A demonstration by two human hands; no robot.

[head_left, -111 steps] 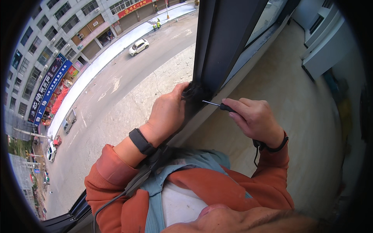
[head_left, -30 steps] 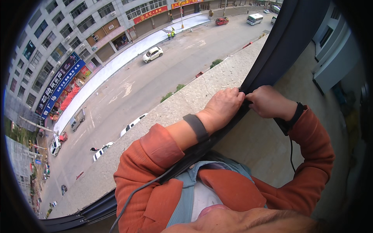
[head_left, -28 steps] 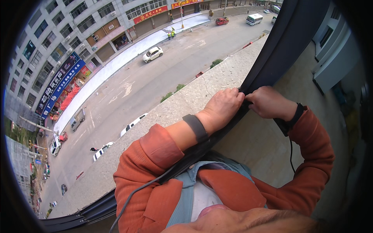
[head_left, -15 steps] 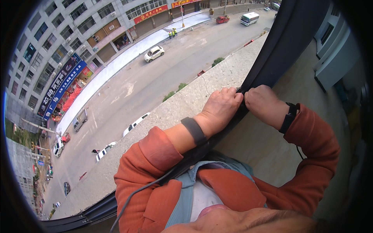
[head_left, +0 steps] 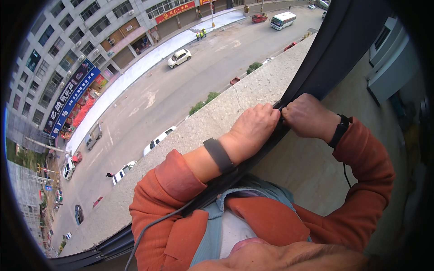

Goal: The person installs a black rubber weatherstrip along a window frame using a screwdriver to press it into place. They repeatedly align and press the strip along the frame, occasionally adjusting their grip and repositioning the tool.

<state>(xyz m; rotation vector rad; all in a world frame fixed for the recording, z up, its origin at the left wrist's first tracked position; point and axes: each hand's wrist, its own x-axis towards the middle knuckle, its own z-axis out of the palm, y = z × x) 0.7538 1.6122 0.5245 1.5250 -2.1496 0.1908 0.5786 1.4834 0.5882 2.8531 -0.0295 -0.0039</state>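
Both my hands are at the dark window frame, which runs slantwise from the upper right to the lower left. My left hand is closed on the outer side, its curled fingers against the frame's edge. Just to its right, my right hand is closed in a pinch on the inner side, over the same strip. A narrow gap of black frame shows between the two fists. Whatever the fingertips grip is hidden. Each wrist wears a dark band, and orange sleeves cover my arms.
Outside the frame lies a rough concrete ledge, with a street far below. Vehicles include a cream car and a white bus. Indoors, a pale floor and a white cabinet-like piece show. A thin cable crosses my left sleeve.
My right hand has risen slightly, and my left hand and forearm have shifted a little left. The gap between the hands has widened. The bus below has moved left.
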